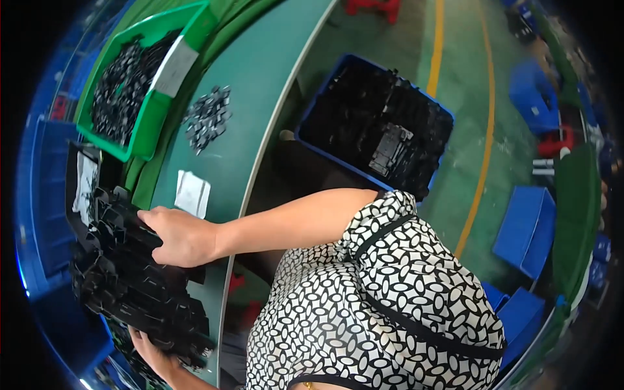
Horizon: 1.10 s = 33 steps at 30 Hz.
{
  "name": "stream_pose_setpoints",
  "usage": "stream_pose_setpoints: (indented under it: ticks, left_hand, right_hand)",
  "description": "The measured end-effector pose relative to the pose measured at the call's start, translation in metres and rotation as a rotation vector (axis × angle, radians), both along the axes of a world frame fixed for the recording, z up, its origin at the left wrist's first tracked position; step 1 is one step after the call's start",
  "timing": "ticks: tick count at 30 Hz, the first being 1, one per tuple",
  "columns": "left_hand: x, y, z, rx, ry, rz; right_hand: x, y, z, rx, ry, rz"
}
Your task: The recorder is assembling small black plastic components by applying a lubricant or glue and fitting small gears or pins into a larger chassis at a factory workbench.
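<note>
A bulky cluster of black moulded plastic parts (140, 286) lies at the left edge of the green table (250, 91). My right hand (185, 237) grips its far end, thumb and index finger showing and the other fingers mostly hidden. At the near end, my left hand (149, 351) is closed against the underside of the black parts, its fingers partly hidden and a little blurred. The parts overlap, so I cannot tell where one ends and another begins.
A green bin (146, 117) of small black pieces stands beyond my hands. Loose small dark pieces (208, 119) and a white paper (192, 194) lie on the table. A blue crate (361, 172) with black parts is on the floor; blue bins (525, 231) stand farther right.
</note>
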<state>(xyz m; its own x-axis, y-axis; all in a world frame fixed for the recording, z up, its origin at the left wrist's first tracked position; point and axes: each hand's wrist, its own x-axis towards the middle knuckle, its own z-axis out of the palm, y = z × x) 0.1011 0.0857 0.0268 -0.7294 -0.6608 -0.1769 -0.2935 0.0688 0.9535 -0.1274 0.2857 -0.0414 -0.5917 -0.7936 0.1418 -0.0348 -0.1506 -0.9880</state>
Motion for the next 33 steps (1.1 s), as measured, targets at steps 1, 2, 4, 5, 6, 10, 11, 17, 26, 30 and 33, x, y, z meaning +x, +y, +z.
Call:
stream_pose_setpoints:
  ticks: [1,2,4,5,6,10,11,17,26,30,33]
  left_hand:
    - [-0.013,0.005,0.009,-0.03,-0.005,-0.035]
    - [-0.025,0.006,0.016,-0.064,-0.016,-0.092]
    - [-0.052,0.02,0.029,-0.137,-0.008,-0.189]
    - [-0.067,0.031,0.03,-0.139,-0.014,-0.213]
    - [-0.082,0.043,0.03,-0.17,0.019,-0.273]
    - [-0.158,0.126,0.023,-0.203,-0.008,-0.525]
    - [-0.177,0.141,0.018,-0.207,-0.044,-0.601]
    - [-0.269,0.295,-0.033,-0.201,-0.066,-0.865]
    - [-0.352,0.389,-0.225,-0.335,-0.24,-1.234]
    - [-0.373,0.438,-0.299,-0.427,-0.32,-1.358]
    - [-0.388,0.459,-0.341,-0.376,-0.338,-1.399]
  right_hand:
    - [0.0,0.014,0.003,-0.072,0.002,-0.099]
    - [-0.001,0.03,0.006,-0.143,0.005,-0.198]
    - [-0.006,0.065,0.008,-0.205,0.005,-0.306]
    - [-0.009,0.084,0.007,-0.247,0.032,-0.384]
    - [-0.011,0.108,0.009,-0.229,0.011,-0.427]
    - [-0.015,0.198,-0.012,-0.264,0.011,-0.688]
    - [-0.014,0.22,-0.02,-0.199,0.068,-0.776]
    - [-0.01,0.34,-0.077,-0.03,-0.092,-1.037]
    - [-0.002,0.418,-0.246,-0.14,-0.414,-1.285]
    - [0.003,0.457,-0.309,-0.103,-0.453,-1.376]
    - [0.0,0.474,-0.332,-0.092,-0.571,-1.387]
